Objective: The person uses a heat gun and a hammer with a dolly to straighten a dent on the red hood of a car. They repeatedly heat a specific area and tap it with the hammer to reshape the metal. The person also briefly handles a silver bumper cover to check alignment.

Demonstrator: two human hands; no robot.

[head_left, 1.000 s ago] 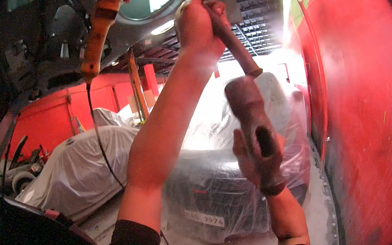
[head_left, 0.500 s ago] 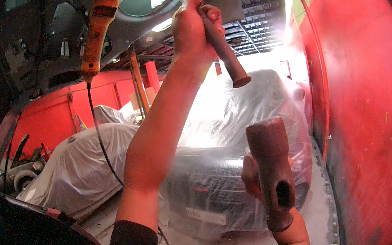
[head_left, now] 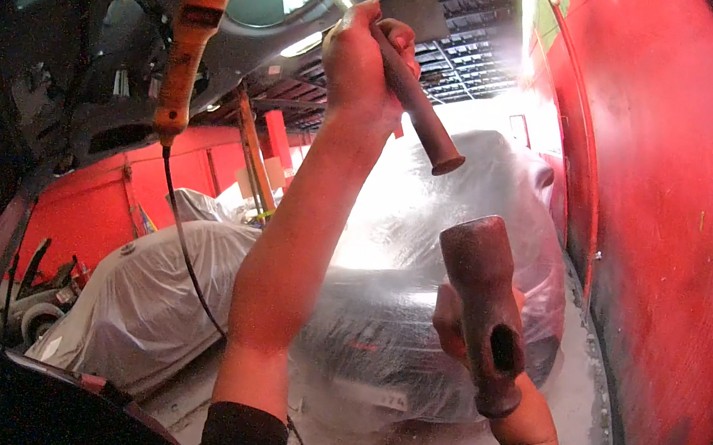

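"What's different from a second ago?"

"The hammer (head_left: 484, 311). Its striking face was near the flared end of the rod (head_left: 423, 123); now the two are well apart. The hammer has dropped toward 5 o'clock, and the right hand (head_left: 451, 322) has gone with it."

"Same tilt?"

"No, it leans less toward 11 o'clock than it did."

"And the rod?"

"Its flared end has sunk toward 7 o'clock, with the left hand (head_left: 361, 61) slightly lower too."

"In the last half second?"

"Small shifts: the hammer toward 9 o'clock, the rod's end toward 5."
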